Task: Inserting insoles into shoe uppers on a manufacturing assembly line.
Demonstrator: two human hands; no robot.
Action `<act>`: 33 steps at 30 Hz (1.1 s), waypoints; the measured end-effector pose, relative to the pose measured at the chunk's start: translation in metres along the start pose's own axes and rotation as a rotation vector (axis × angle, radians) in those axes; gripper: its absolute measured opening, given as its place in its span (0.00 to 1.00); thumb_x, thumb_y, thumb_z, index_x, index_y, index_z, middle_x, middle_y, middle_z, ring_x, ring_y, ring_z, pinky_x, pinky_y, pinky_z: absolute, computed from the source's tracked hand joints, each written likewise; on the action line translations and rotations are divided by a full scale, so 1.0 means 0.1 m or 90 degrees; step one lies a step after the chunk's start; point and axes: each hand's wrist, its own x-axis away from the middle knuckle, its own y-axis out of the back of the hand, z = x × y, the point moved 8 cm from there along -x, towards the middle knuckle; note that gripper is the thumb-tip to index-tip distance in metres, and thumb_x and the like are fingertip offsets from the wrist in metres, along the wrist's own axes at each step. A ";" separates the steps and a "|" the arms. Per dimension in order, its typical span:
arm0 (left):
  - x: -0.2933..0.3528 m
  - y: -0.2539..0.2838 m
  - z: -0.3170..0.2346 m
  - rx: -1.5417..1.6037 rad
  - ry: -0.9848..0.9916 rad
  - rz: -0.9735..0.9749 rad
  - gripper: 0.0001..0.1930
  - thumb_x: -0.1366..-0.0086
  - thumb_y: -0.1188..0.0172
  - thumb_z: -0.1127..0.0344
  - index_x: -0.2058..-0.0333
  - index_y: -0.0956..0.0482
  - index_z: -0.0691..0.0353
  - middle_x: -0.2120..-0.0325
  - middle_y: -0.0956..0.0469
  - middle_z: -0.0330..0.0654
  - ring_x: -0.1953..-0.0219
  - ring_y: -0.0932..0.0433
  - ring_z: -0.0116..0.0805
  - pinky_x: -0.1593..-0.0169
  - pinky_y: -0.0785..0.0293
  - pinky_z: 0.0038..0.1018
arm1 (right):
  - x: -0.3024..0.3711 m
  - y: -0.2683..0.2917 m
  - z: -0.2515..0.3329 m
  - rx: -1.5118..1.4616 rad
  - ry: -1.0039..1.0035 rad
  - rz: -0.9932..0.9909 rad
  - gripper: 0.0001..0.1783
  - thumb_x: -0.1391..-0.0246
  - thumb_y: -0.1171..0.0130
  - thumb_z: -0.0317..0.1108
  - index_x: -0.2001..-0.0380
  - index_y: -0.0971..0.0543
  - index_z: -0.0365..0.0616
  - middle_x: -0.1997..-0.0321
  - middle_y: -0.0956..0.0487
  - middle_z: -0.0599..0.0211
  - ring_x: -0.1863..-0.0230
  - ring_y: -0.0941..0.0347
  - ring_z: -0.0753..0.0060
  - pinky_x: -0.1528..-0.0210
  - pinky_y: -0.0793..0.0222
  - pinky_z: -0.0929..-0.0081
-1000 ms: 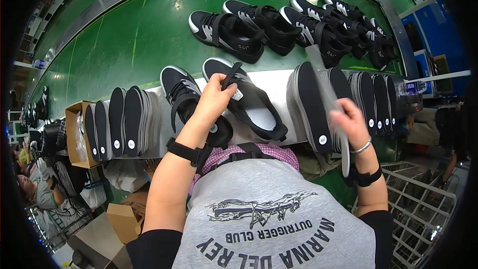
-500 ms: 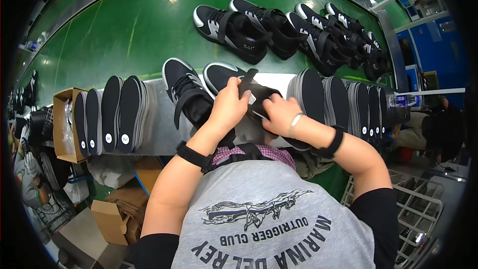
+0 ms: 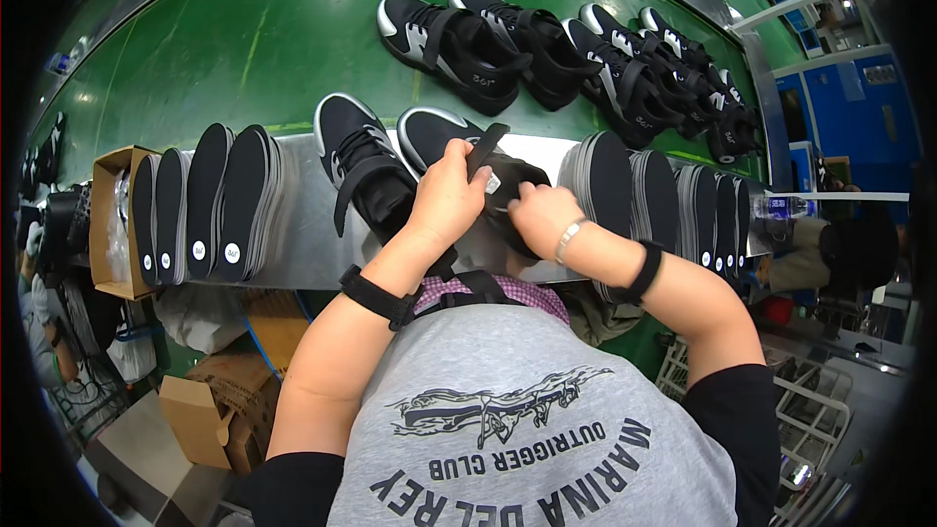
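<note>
- The right hand [image 3: 543, 222] is at the opening of the nearer right-side shoe [image 3: 434, 140], fingers curled at or just inside the collar; whether they grip anything there is hidden.
- The left hand [image 3: 451, 197] is closed on the upper of that shoe, by the tongue with its white label [image 3: 493, 182]; the loose black strap [image 3: 488, 142] sticks up past the fingers.
- That shoe lies on the metal edge of the bench [image 3: 305, 234], toe away from the person, heel toward the body, its opening between the two hands.
- The step in hand looks like fitting an insole into the shoe. The next move seems to call for pressing it flat to the toe and heel while the left hand keeps the opening wide.
- Just left of it stands a second shoe [image 3: 361, 161], strap end hanging loose, no hand on it.
- Farther out, upright insole stacks stand on either side: the right stacks [image 3: 607, 181] and the left stacks [image 3: 252, 200]. Beyond them, several strapped shoes [image 3: 473, 63] rest on the green surface [image 3: 244, 68].
- A second ago the right hand held an insole off to the right, with the shoe's pale inside showing; now it is at the opening, with no insole plainly visible in it. The left hand's hold is much the same.
</note>
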 end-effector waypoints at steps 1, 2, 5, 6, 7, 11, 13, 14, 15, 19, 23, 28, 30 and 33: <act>-0.01 -0.02 -0.03 0.000 -0.001 0.000 0.13 0.46 0.46 0.67 0.65 0.35 0.69 0.73 0.26 0.52 0.68 0.25 0.43 0.63 0.33 0.29 | -0.14 -0.28 -0.08 -0.018 -0.007 0.073 0.07 0.63 0.46 0.30 0.76 0.22 0.44 0.71 0.25 0.60 0.67 0.27 0.62 0.65 0.32 0.68; -0.02 -0.02 -0.02 0.011 0.010 0.007 0.13 0.46 0.46 0.67 0.65 0.35 0.69 0.73 0.26 0.52 0.68 0.25 0.43 0.63 0.33 0.29 | -0.23 -0.40 -0.09 -0.036 -0.008 0.145 0.09 0.63 0.46 0.29 0.74 0.22 0.42 0.68 0.24 0.58 0.65 0.27 0.60 0.64 0.30 0.69; -0.03 0.02 0.01 0.018 0.025 0.004 0.13 0.46 0.46 0.67 0.65 0.35 0.68 0.74 0.26 0.52 0.69 0.25 0.44 0.64 0.32 0.29 | -0.28 -0.49 -0.12 -0.107 -0.016 0.280 0.12 0.62 0.49 0.29 0.70 0.24 0.41 0.64 0.26 0.50 0.60 0.29 0.56 0.58 0.33 0.68; -0.05 0.05 0.02 0.013 0.018 -0.006 0.13 0.46 0.46 0.67 0.65 0.35 0.68 0.74 0.26 0.52 0.69 0.25 0.44 0.64 0.32 0.29 | -0.30 -0.48 -0.11 -0.114 -0.013 0.309 0.12 0.61 0.48 0.29 0.69 0.24 0.39 0.63 0.27 0.47 0.59 0.29 0.55 0.58 0.33 0.68; -0.05 0.05 0.01 0.009 0.009 -0.014 0.13 0.46 0.46 0.67 0.65 0.35 0.68 0.74 0.26 0.52 0.69 0.25 0.44 0.64 0.32 0.29 | -0.32 -0.50 -0.11 -0.112 -0.012 0.310 0.12 0.61 0.48 0.29 0.69 0.24 0.39 0.63 0.27 0.47 0.59 0.29 0.55 0.58 0.33 0.68; 0.01 0.10 -0.03 0.011 0.008 -0.025 0.13 0.46 0.46 0.67 0.65 0.35 0.68 0.73 0.26 0.54 0.68 0.25 0.46 0.63 0.32 0.31 | -0.29 -0.36 0.03 -0.002 0.012 0.379 0.11 0.62 0.46 0.29 0.70 0.23 0.42 0.63 0.24 0.56 0.59 0.28 0.59 0.58 0.33 0.71; 0.10 0.18 -0.13 0.000 -0.088 -0.093 0.14 0.47 0.46 0.67 0.65 0.36 0.68 0.75 0.27 0.57 0.68 0.27 0.55 0.65 0.32 0.41 | -0.21 -0.39 0.14 0.158 0.064 0.341 0.10 0.60 0.46 0.31 0.71 0.21 0.48 0.64 0.22 0.69 0.59 0.27 0.66 0.58 0.33 0.75; 0.05 0.11 -0.06 -0.003 -0.087 -0.089 0.14 0.47 0.46 0.67 0.65 0.37 0.67 0.75 0.27 0.57 0.69 0.27 0.56 0.66 0.32 0.42 | -0.27 -0.47 0.08 0.175 0.055 0.312 0.12 0.57 0.49 0.33 0.68 0.21 0.49 0.62 0.23 0.70 0.57 0.28 0.68 0.58 0.33 0.76; -0.02 0.05 0.04 -0.008 -0.079 -0.082 0.14 0.47 0.46 0.67 0.65 0.37 0.67 0.76 0.27 0.57 0.70 0.27 0.56 0.67 0.32 0.43 | -0.35 -0.53 0.07 0.199 0.110 0.219 0.13 0.55 0.51 0.33 0.65 0.22 0.48 0.60 0.23 0.69 0.56 0.28 0.68 0.56 0.34 0.73; 0.09 0.10 -0.08 -0.023 -0.103 -0.087 0.15 0.47 0.46 0.66 0.64 0.38 0.66 0.77 0.27 0.57 0.72 0.27 0.56 0.68 0.32 0.42 | -0.14 -0.45 0.11 0.060 0.117 0.378 0.14 0.55 0.53 0.33 0.66 0.24 0.41 0.68 0.22 0.60 0.64 0.25 0.65 0.60 0.33 0.71; 0.06 0.12 -0.06 -0.027 -0.070 -0.068 0.15 0.46 0.46 0.66 0.64 0.37 0.66 0.77 0.27 0.56 0.72 0.27 0.55 0.69 0.32 0.41 | 0.08 -0.16 0.12 -0.079 0.103 0.455 0.26 0.58 0.50 0.41 0.56 0.30 0.37 0.63 0.24 0.56 0.58 0.28 0.60 0.49 0.43 0.58; 0.05 0.08 -0.07 -0.007 -0.003 0.001 0.17 0.46 0.47 0.65 0.60 0.37 0.70 0.71 0.27 0.59 0.66 0.27 0.54 0.62 0.32 0.37 | 0.25 -0.36 0.04 -0.041 0.046 0.525 0.33 0.57 0.54 0.45 0.48 0.38 0.37 0.59 0.26 0.55 0.53 0.31 0.57 0.44 0.68 0.38; 0.05 0.09 -0.09 0.011 -0.002 0.001 0.19 0.47 0.45 0.66 0.59 0.37 0.70 0.72 0.27 0.57 0.67 0.26 0.50 0.63 0.32 0.35 | 0.18 -0.41 0.00 -0.026 0.047 0.480 0.34 0.57 0.53 0.45 0.47 0.41 0.39 0.63 0.24 0.56 0.57 0.29 0.58 0.44 0.60 0.42; 0.33 0.30 -0.37 -0.027 -0.225 -0.139 0.21 0.49 0.43 0.66 0.58 0.38 0.68 0.73 0.27 0.53 0.68 0.26 0.46 0.64 0.31 0.33 | 0.20 -0.45 0.00 -0.093 0.048 0.496 0.27 0.56 0.54 0.42 0.51 0.34 0.41 0.57 0.26 0.57 0.52 0.32 0.60 0.48 0.50 0.49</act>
